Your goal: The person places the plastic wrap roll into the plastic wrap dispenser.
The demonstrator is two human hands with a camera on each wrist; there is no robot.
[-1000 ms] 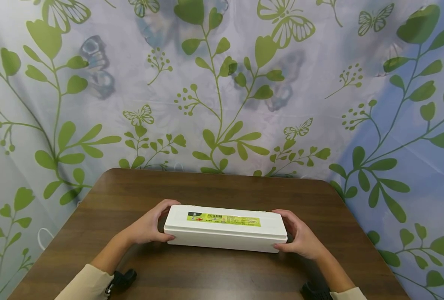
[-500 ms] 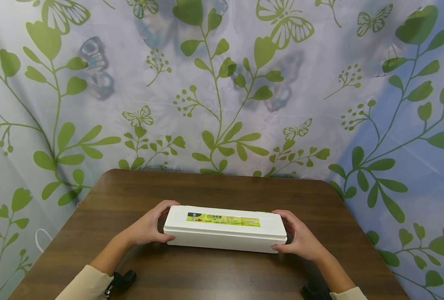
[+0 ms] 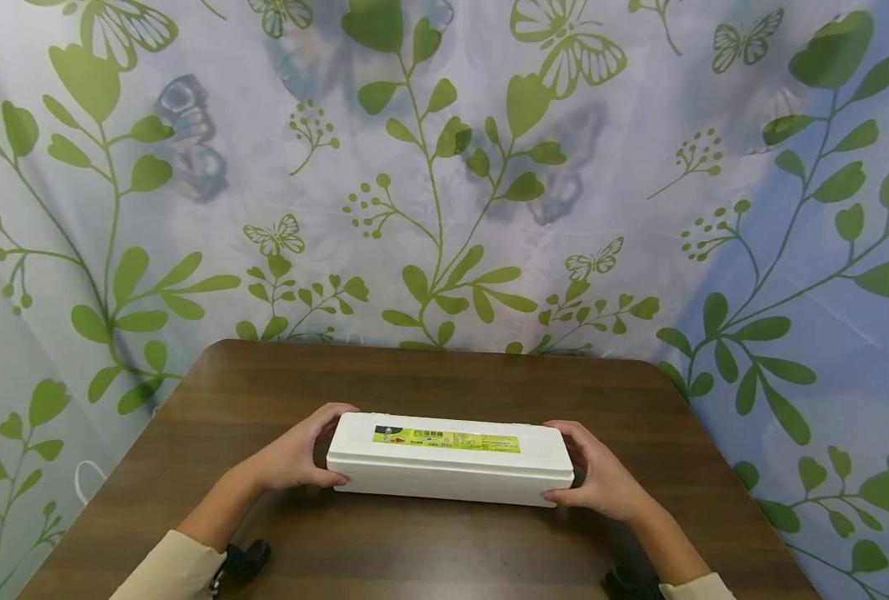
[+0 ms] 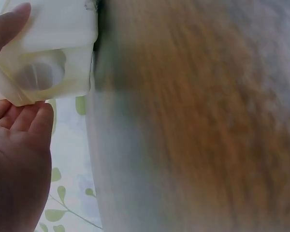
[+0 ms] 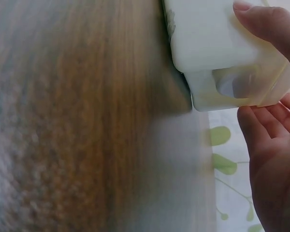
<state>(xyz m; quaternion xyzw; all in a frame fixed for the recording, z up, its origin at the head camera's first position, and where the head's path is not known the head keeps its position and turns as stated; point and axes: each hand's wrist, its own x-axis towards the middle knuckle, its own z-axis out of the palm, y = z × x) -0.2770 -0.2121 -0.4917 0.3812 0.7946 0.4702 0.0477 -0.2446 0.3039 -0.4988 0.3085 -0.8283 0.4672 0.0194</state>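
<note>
A long white cling film dispenser (image 3: 451, 483) with a yellow-green label (image 3: 446, 439) on its lid lies across the table. At its left end my left hand (image 3: 302, 450) grips it, thumb on the front wall and fingers behind. The right hand (image 3: 601, 471) holds the other end the same way. Both wrist views show an end of the dispenser (image 4: 77, 79) (image 5: 208, 89) with a round recess, held between thumb and fingers. Its lid looks closed, and the inside is hidden.
The dark brown wooden table (image 3: 444, 550) reaches back to a hanging curtain (image 3: 444, 208) printed with green leaves and butterflies. Black straps (image 3: 245, 562) circle both wrists. A thin white loop (image 3: 84, 479) shows beside the table's left edge.
</note>
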